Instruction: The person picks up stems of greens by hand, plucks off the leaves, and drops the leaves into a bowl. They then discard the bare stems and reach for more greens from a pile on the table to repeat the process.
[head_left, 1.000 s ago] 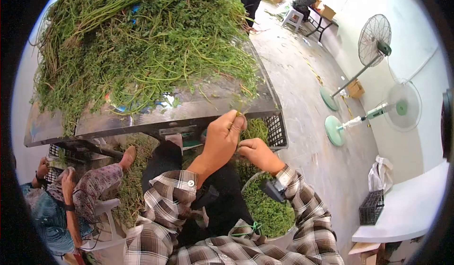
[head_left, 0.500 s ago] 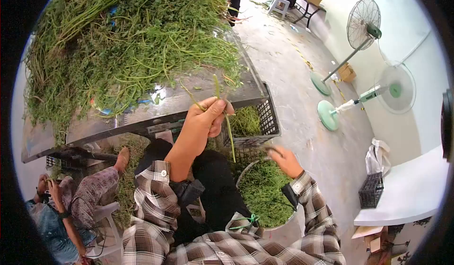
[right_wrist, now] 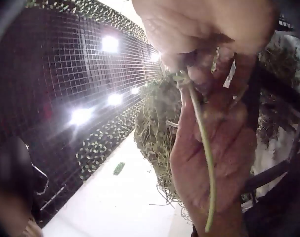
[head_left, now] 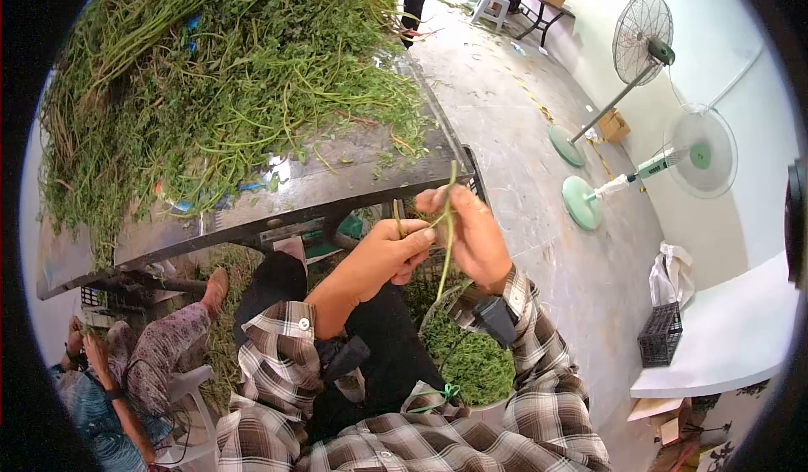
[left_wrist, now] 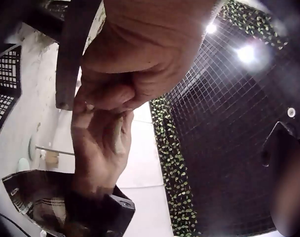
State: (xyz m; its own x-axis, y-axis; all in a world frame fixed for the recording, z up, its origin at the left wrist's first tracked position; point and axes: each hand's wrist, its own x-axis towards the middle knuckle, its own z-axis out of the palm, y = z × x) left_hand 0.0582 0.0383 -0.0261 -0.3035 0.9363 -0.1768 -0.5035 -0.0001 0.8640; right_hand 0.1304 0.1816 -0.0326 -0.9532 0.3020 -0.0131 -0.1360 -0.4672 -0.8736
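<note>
In the head view my left hand (head_left: 383,257) pinches a thin green plant stem (head_left: 448,257) between thumb and fingers, in front of the table's near edge. The stem is forked; a short brownish end stands up by the left fingers. My right hand (head_left: 481,240) meets it from the other side, its curled fingertips at the upper part of the stem. In the right wrist view the stem (right_wrist: 205,143) hangs down from the fingertips, across the left hand (right_wrist: 209,158) behind it. The left wrist view shows both hands' fingers close together, hiding most of the stem.
A large heap of leafy stems (head_left: 236,76) covers the dark table (head_left: 353,148). Below my right forearm stands a tub of green leaves (head_left: 467,358). A seated person (head_left: 109,388) works at the left. Two standing fans (head_left: 644,42) and a black crate (head_left: 659,336) are at the right.
My right hand went down over the tub, away from the left, then came back up to the stem. The left hand keeps the stem and has shifted slightly right and down.
</note>
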